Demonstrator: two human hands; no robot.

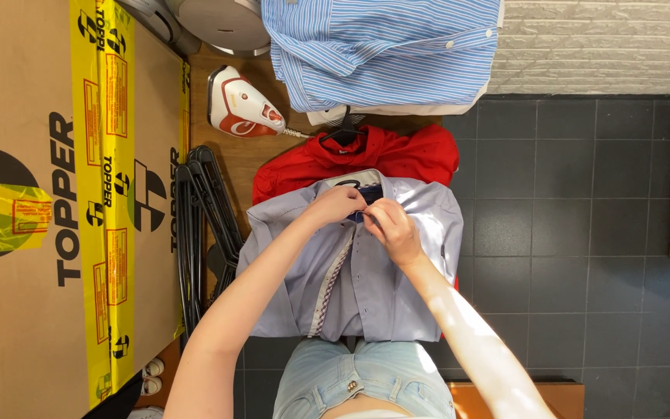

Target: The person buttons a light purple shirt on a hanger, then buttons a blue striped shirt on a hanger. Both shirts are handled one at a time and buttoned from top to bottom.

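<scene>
Both hands meet at the pale lilac shirt's collar: left hand and right hand pinch it with curled fingers (fingertips partly hidden).

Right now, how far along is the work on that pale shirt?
Early. The pale lilac shirt lies flat, front up, over a red garment. Both hands, left hand and right hand, work at the collar; the placket below looks unfastened. A striped shirt lies beyond, black hangers beside.

Bright, even daylight with a sunlit patch on the right forearm; sharp throughout.
</scene>
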